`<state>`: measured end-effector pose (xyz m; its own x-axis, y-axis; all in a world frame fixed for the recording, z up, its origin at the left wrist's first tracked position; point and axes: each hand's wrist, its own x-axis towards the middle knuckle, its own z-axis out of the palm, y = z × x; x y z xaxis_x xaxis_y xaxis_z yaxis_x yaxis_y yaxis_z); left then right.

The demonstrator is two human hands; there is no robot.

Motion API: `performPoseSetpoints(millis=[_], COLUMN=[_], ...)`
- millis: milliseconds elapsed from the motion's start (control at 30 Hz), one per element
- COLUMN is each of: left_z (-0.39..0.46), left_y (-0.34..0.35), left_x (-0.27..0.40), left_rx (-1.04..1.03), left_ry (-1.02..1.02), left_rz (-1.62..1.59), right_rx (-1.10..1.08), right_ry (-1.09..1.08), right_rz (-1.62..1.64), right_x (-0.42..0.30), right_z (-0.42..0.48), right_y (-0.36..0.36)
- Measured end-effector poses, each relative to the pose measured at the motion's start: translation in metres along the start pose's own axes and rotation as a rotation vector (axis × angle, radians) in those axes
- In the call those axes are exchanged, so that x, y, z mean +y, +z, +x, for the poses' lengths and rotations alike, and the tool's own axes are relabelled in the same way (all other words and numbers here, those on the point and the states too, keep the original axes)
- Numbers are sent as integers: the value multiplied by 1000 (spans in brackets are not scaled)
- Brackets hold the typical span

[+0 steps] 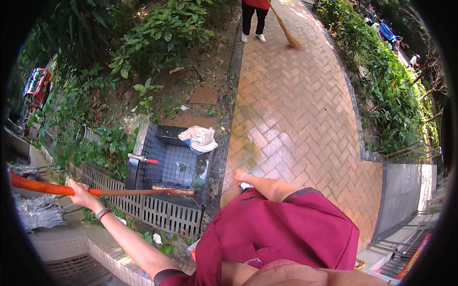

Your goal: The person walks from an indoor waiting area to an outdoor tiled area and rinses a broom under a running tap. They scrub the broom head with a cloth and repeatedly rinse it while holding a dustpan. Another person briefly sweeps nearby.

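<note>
My left hand (84, 196) grips the orange-and-brown handle of a long-handled brush (125, 192); its bristled head rests at the near edge of a low tiled basin (143, 171). My right hand (239, 177) is in front of my body over the brick path, fingers curled, with nothing visible in it. A tap (137, 157) with a red part sticks out over the basin from its left wall. A crumpled whitish cloth (199, 138) with a blue edge lies over the basin's far right corner.
A person (254, 18) stands farther up the brick path (286, 107) with a straw broom (289, 37). Slotted drain covers (171, 216) run along the basin's near side. Grey mop heads (39, 211) hang at the far left. Planted beds (386, 85) border the path, and a grey panel (400, 193) stands at right.
</note>
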<state>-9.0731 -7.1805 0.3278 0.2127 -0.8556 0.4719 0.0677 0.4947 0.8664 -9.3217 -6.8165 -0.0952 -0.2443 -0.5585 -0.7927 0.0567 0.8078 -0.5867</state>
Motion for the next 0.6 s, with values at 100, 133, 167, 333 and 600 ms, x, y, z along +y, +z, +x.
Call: performPoseSetpoints(millis=[100,133,167,333,600], left_z=[4,5,5,-1,-3], left_y=[-8,-11,-11,-4,-2], left_x=[-4,-5,-6,-3,3], left_rx=[-1,-3,1,-3,8], left_ry=[43,56,45,23,8], left_rz=[29,43,44,32,2], right_rx=[148,160,155,-18,26], right_ry=[102,134,159,307,174], right_rz=[326,339,307,21,181], right_x=[7,12,19,60,21], right_z=[3,4,3,1,-14], right_y=[-24,-29,-31,-23,-20])
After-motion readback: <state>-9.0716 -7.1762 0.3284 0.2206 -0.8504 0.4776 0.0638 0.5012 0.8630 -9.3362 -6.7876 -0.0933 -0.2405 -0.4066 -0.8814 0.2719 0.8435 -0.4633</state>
